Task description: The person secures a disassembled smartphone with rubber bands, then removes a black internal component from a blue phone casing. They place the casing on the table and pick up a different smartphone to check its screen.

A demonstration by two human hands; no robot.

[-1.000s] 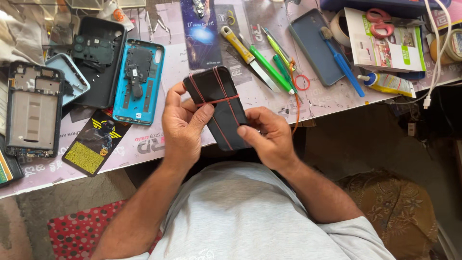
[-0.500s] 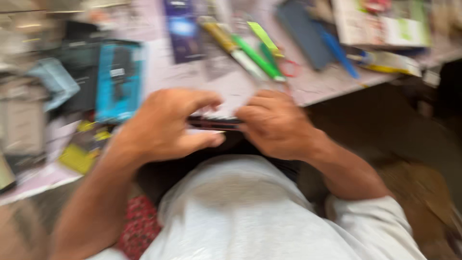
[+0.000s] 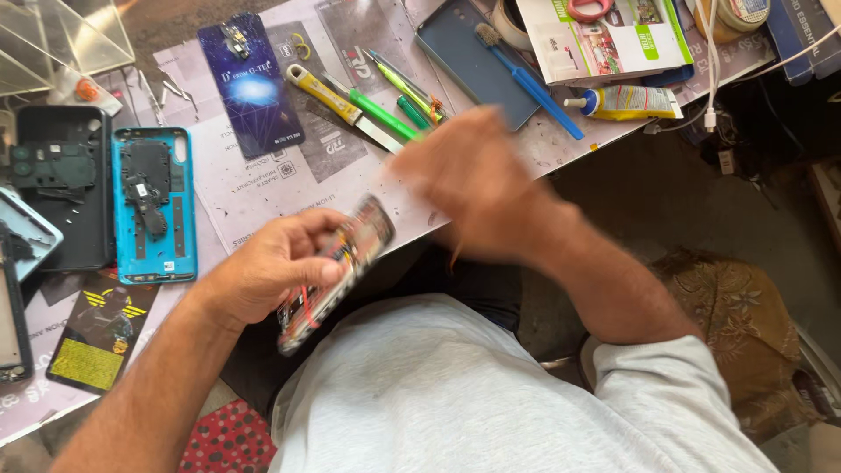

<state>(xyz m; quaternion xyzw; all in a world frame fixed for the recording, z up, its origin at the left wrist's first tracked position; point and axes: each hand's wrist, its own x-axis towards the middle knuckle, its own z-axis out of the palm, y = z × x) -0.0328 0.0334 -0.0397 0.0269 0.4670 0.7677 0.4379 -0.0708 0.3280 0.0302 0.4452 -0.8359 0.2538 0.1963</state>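
Observation:
My left hand [image 3: 267, 267] grips a phone [image 3: 337, 271] wrapped in red rubber bands, tilted with its open back showing, just off the table's front edge above my lap. My right hand [image 3: 477, 180] is blurred with motion over the table edge, to the right of the phone and apart from it. Whether it holds anything is unclear. Green-handled tools [image 3: 394, 105] and a yellow-handled blade [image 3: 337, 101] lie on the paper just beyond my right hand.
A blue phone back cover [image 3: 153, 206] and black phone frames [image 3: 61, 175] lie at the left. A dark phone cover with a blue brush [image 3: 526, 79], a glue tube [image 3: 626, 103], a leaflet [image 3: 604, 39] and a white cable [image 3: 714, 61] sit at the right.
Both hands held the banded phone a second ago. Now my right hand has let go and moved up toward the table, while my left hand keeps the phone, turned over.

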